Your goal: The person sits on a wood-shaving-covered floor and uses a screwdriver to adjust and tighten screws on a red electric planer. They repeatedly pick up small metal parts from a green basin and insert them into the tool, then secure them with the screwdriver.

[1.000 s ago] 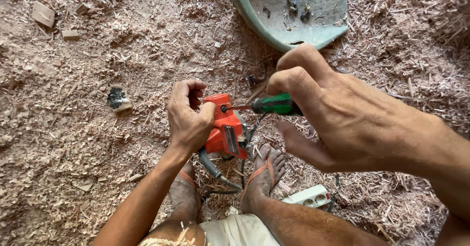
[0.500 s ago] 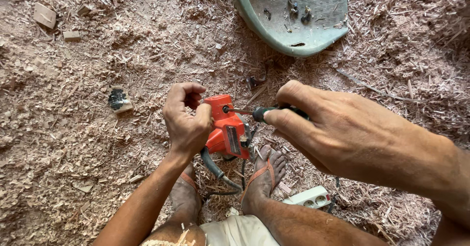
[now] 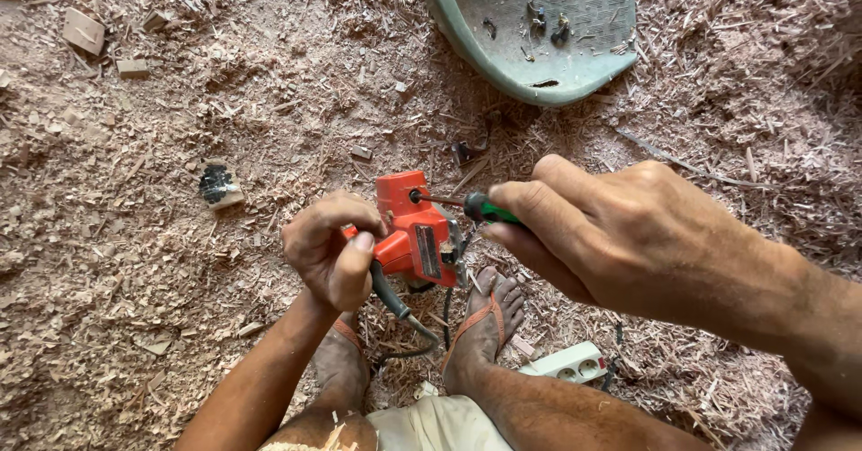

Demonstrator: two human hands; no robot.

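The left hand [image 3: 330, 252] stays clamped on the orange plastic power tool [image 3: 415, 232] above the feet; the right hand [image 3: 628, 236], at three o'clock, has slid forward over the green-handled screwdriver [image 3: 480, 207], tip seated.

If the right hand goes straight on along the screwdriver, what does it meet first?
The right hand points left along the green-handled screwdriver; it would first meet the orange power tool, whose body the tip already seems to touch.

1 label shows: a small dark rectangular label [image 3: 426, 252] on the side of the orange power tool [image 3: 415, 233], near the picture's middle. No packages, signs or screens are in view.
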